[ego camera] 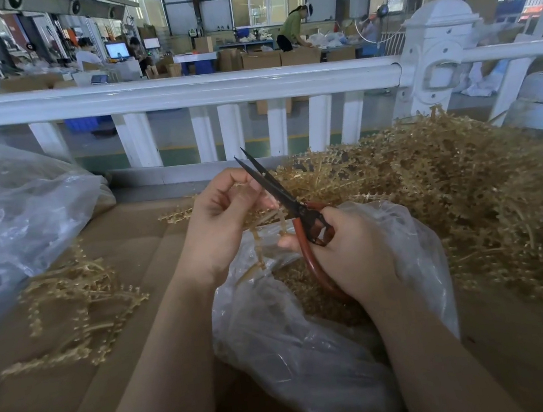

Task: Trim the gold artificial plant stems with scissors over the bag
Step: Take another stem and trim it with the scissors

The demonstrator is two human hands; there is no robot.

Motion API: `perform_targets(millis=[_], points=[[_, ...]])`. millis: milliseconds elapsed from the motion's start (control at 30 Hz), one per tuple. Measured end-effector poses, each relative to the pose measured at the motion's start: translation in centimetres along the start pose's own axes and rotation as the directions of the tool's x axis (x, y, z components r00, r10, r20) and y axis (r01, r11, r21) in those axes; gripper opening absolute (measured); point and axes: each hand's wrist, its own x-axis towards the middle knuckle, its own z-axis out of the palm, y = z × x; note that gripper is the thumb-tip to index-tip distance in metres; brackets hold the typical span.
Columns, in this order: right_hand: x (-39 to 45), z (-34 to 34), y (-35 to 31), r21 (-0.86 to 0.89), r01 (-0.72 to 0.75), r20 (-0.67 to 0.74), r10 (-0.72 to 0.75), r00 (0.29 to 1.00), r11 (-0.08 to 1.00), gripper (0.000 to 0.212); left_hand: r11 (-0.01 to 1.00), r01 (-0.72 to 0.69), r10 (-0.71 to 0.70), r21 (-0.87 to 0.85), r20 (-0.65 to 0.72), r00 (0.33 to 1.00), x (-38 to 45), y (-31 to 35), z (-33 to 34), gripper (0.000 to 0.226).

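My left hand [220, 224] pinches a gold artificial stem [258, 245] whose knobbly branches hang down over the clear plastic bag [302, 347]. My right hand [349, 254] grips the red handles of the scissors [284, 197]. The dark blades point up and away, slightly parted, right beside my left fingers and the top of the stem. Gold trimmings lie inside the bag's open mouth, partly hidden by my right hand.
A big heap of gold stems [469, 200] fills the right side of the cardboard-covered table [132, 258]. A smaller pile of stems [76, 307] lies at left. Another clear bag [12, 212] sits far left. A white railing [179, 93] runs behind the table.
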Motion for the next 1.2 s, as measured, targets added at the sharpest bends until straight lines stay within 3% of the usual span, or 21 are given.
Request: perform_targets(millis=[267,500,767,900,1033,1200], points=[[0.01,0.09,0.06,-0.033,-0.034,0.015,0.034,0.999,0.999,0.047,0.984,-0.052,0.039,0.173,0.075,0.996,0.00,0.33,-0.19,0.016],[-0.02,0.18,-0.12,-0.006,-0.045,0.007,0.045,0.999,0.999,0.062,0.984,-0.046,0.032,0.174,0.084,0.996,-0.04,0.20,-0.32,0.017],[0.07,0.11,0.05,-0.020,-0.037,0.012,0.038,0.999,0.999,0.058,0.989,-0.029,0.018,0.147,0.077,0.997,-0.14,0.39,-0.16,0.020],[0.07,0.09,-0.15,-0.028,-0.026,-0.004,0.026,1.000,0.999,0.037,0.990,-0.026,0.018,0.137,0.063,0.998,-0.15,0.35,-0.16,0.019],[0.01,0.16,-0.05,0.006,-0.015,-0.003,0.015,1.000,1.000,0.036,0.992,0.009,-0.012,0.126,0.030,0.999,-0.03,0.23,-0.35,0.019],[0.18,0.36,0.17,0.119,-0.170,0.071,0.163,0.984,0.978,0.064,0.985,0.110,-0.106,0.132,-0.040,0.994,0.10,-0.12,-0.64,0.011]])
